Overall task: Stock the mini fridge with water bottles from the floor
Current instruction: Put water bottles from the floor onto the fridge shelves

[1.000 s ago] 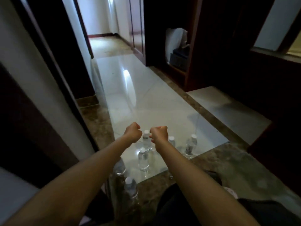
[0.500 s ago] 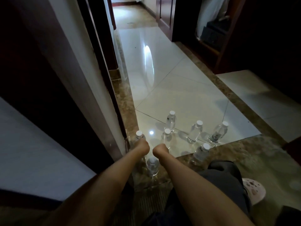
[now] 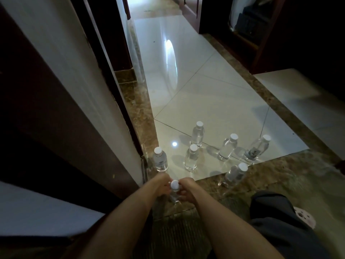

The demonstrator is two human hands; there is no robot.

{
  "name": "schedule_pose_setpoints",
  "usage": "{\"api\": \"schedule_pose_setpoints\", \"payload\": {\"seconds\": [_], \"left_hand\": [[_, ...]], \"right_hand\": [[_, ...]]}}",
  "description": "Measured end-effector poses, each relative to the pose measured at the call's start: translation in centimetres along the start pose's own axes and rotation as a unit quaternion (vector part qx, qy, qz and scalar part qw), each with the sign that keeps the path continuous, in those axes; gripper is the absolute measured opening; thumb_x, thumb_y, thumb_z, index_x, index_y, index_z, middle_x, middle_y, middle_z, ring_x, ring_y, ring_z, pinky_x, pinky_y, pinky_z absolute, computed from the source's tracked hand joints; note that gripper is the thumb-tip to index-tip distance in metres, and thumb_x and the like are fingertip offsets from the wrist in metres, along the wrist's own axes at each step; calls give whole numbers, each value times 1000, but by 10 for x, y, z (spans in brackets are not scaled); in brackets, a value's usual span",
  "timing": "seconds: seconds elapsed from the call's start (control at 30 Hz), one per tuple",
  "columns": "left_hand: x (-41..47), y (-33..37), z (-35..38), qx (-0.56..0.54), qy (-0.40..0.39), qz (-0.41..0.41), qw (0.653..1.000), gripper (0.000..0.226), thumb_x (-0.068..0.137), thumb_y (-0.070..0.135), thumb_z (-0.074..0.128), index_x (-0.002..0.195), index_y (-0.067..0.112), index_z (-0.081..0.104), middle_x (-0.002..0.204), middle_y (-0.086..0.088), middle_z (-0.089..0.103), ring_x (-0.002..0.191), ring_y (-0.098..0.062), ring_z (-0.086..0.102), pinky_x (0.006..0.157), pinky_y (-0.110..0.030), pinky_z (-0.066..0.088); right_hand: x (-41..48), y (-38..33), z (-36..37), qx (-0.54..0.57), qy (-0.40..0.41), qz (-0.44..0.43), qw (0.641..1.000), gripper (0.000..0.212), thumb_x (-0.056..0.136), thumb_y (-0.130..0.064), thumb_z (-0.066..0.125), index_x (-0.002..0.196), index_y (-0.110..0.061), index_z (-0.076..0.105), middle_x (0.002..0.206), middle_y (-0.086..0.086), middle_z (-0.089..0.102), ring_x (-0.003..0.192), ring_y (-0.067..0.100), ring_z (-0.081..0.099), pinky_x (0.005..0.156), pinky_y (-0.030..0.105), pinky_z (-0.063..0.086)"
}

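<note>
Clear plastic bottle (image 3: 175,193) clasped by left grip (image 3: 162,186) and right grip (image 3: 187,190). Six bottles (image 3: 197,135) beyond stand on floor (image 3: 214,101); stocking judged barely begun.

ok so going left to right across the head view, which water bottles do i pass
bottle by the wall → nearest bottle → farthest bottle → rightmost bottle

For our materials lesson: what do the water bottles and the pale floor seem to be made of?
The water bottles look like clear plastic: see-through bodies, white caps. The pale floor is probably glazed ceramic or polished stone tile: thin joint lines, mirror-like glare.
</note>
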State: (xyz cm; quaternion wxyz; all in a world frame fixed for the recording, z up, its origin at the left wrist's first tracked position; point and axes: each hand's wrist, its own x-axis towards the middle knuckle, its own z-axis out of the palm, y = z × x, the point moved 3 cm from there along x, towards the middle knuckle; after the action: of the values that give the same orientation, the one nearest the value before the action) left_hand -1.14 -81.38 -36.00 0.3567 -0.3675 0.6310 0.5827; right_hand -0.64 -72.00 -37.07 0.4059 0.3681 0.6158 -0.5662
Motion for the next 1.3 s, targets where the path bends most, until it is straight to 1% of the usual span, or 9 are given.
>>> {"api": "schedule_pose_setpoints", "payload": {"seconds": [0.07, 0.2, 0.4, 0.63, 0.77, 0.93, 1.03, 1.13, 1.3], "left_hand": [[-8, 3, -1, 26, -4, 10, 1000, 23, 95, 0, 37, 75, 2, 48, 73, -6, 48, 63, -14, 48, 64, -24, 46], [-5, 2, 1, 44, -14, 16, 999, 15, 93, -4, 42, 93, -4, 57, 73, -8, 54, 63, -14, 53, 52, -18, 49], [-27, 23, 16, 25, -24, 66, 997, 16, 91, -4, 47, 105, -5, 54, 82, -15, 59, 73, -20, 63, 71, -26, 55], [-75, 56, 60, 38, -112, 189, 975, 25, 90, -4, 45, 111, 1, 55, 95, -18, 62, 84, -25, 64, 75, -28, 56], [-111, 86, 117, 82, -160, 278, 944, 34, 84, -11, 45, 114, -6, 61, 92, -17, 65, 80, -20, 61, 71, -25, 54], [-173, 119, 208, 212, -139, 438, 863, 30, 79, -8, 59, 108, -1, 63, 77, -4, 60, 68, -10, 54, 54, -10, 48], [-208, 134, 268, 274, -127, 520, 799, 31, 74, 9, 73, 104, 4, 67, 86, -4, 63, 77, -14, 57, 58, -15, 43], [-240, 146, 314, 322, -115, 580, 740, 25, 70, 15, 77, 90, 3, 70, 78, -3, 60, 72, -13, 53, 47, -9, 37], [-280, 150, 396, 402, -143, 604, 673, 25, 75, 13, 72, 96, 2, 68, 83, -4, 55, 69, -12, 50, 45, -13, 37]], "right_hand": [[2, 4, -5, 22, -13, -3, 1000, 15, 92, -2, 41, 102, 4, 50, 89, 19, 57, 74, 27, 58, 65, 35, 54], [-3, 5, -22, 57, -36, -13, 998, 14, 94, -3, 41, 106, 4, 47, 92, 22, 55, 65, 24, 54, 46, 30, 50], [-35, -16, -48, -59, 14, -98, 993, 10, 84, -9, 63, 91, -2, 61, 66, 7, 57, 43, 8, 48, 35, 15, 35], [-103, -39, -98, 71, 48, -202, 976, 33, 81, 12, 59, 114, 14, 57, 77, 12, 62, 67, 21, 61, 60, 25, 51], [-145, -53, -160, 97, 101, -246, 959, 27, 83, 10, 58, 109, 16, 58, 113, 24, 63, 88, 32, 62, 79, 34, 51], [-210, -59, -251, 125, 175, -284, 934, 33, 83, 9, 59, 114, 19, 54, 108, 32, 61, 76, 28, 63, 97, 43, 50], [-246, -51, -309, 159, 206, -304, 917, 23, 87, 7, 53, 107, 17, 57, 78, 19, 66, 65, 20, 65, 64, 21, 57], [-268, -39, -353, 214, 197, -306, 906, 22, 91, 4, 46, 71, 1, 56, 35, -2, 54, 35, 4, 50, 38, 12, 40], [-301, 6, -428, 337, 162, -352, 858, 30, 93, 2, 35, 78, 3, 61, 69, 10, 61, 67, 13, 53, 63, 19, 46]]}}
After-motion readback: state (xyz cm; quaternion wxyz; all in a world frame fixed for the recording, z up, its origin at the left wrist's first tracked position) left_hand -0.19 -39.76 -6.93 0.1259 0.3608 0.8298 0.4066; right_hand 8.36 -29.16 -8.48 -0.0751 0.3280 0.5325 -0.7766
